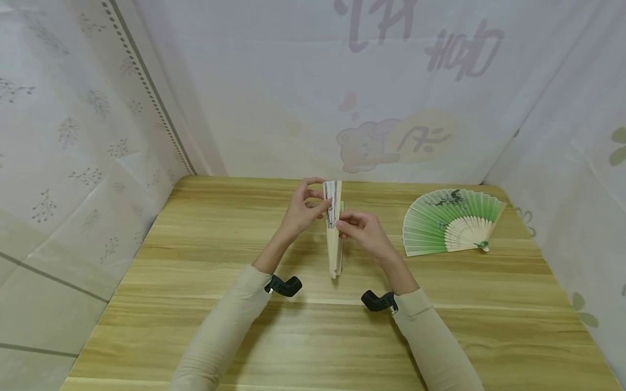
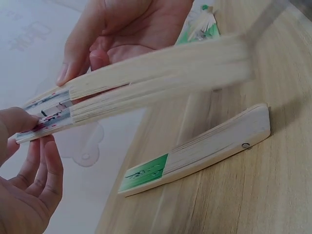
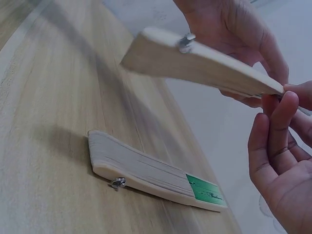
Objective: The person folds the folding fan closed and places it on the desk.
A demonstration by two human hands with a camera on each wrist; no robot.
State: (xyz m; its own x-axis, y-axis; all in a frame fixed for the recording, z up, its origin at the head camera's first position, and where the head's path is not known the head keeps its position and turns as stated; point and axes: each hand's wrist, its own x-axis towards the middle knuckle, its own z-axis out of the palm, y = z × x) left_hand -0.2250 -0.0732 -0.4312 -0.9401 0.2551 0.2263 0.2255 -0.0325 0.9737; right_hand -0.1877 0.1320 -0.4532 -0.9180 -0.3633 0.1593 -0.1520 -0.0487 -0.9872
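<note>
Holding white fan (image 1: 333,244), almost folded, over bench (image 1: 318,347) toward mid back edge; left hand (image 1: 303,209) and right hand (image 1: 364,231) each pinch it, fingers part-curled. Already folded: green fan (image 2: 195,153) lying below. Not folded: spread fan (image 1: 440,228), near back right corner.

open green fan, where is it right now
In the head view, the open green fan lies on the right of the table, with the right hand to its left.

Room leftward (spread fan (image 1: 426,229) rightward)
</note>
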